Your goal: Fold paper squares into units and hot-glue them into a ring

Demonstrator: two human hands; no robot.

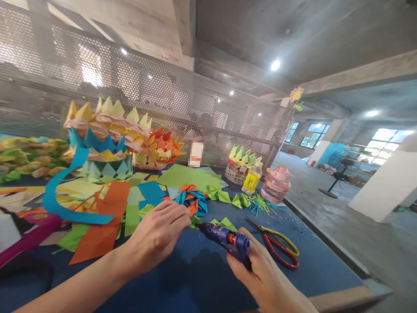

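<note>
My right hand is wrapped round the handle of a dark blue glue gun, whose nozzle points left toward a small green folded paper. The fingers of my left hand are pressed together close to the nozzle, and whatever they pinch is hidden behind them. Just beyond my hands sits a ring of blue and orange folded paper. Green folded pieces form a row to its right.
Scissors with red and yellow handles lie at the right. Behind stand a glue bottle, a pink jar and folded-paper baskets. Paper strips cover the left of the blue table. A magenta object is at far left.
</note>
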